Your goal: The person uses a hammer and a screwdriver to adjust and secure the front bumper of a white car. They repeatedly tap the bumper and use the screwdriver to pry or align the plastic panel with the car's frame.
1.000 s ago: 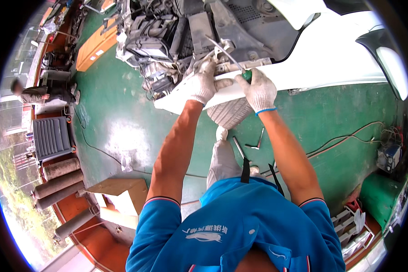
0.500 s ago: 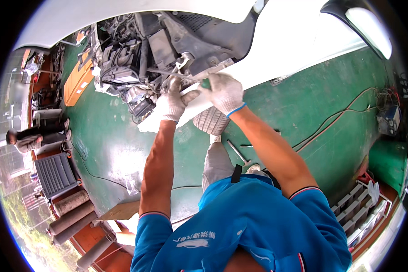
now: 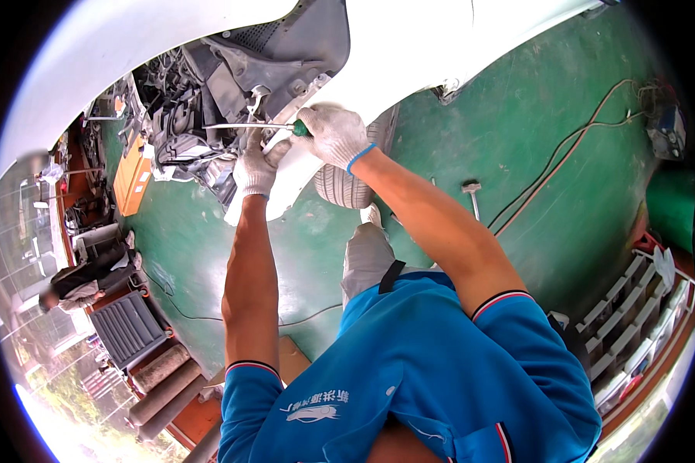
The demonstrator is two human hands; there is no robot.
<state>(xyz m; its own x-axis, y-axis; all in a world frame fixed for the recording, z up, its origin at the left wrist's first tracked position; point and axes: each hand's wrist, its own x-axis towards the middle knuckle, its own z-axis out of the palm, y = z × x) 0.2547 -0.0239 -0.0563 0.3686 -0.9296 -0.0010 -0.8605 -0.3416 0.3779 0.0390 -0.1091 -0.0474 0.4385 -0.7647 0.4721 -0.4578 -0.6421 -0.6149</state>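
Note:
In my gloved right hand [image 3: 336,135] is a screwdriver, gripped by its green handle [image 3: 300,128]. Its long metal shaft [image 3: 243,125] points left across the edge of the engine bay [image 3: 185,127]. My gloved left hand [image 3: 255,170] is at the front end of the white fender [image 3: 292,181], just below the shaft. That thumb is spread from the fingers, and the fingertips reach up near the shaft, partly lost against the engine parts. A metal hinge-like bracket [image 3: 259,94] stands just beyond the shaft. Where the screwdriver's tip rests is unclear.
A raised white hood [image 3: 154,35] arches overhead. By my foot is a tire [image 3: 340,187]. A hammer [image 3: 472,197] lies on the green floor, with hoses [image 3: 552,166] further right. At left are an orange cardboard box [image 3: 133,177], a grey cart [image 3: 127,328] and another person [image 3: 85,282].
My view has shifted, so the car and both hands appear further left. The screwdriver's shaft now shows more plainly, lying nearly level, and the right hand stays on its handle.

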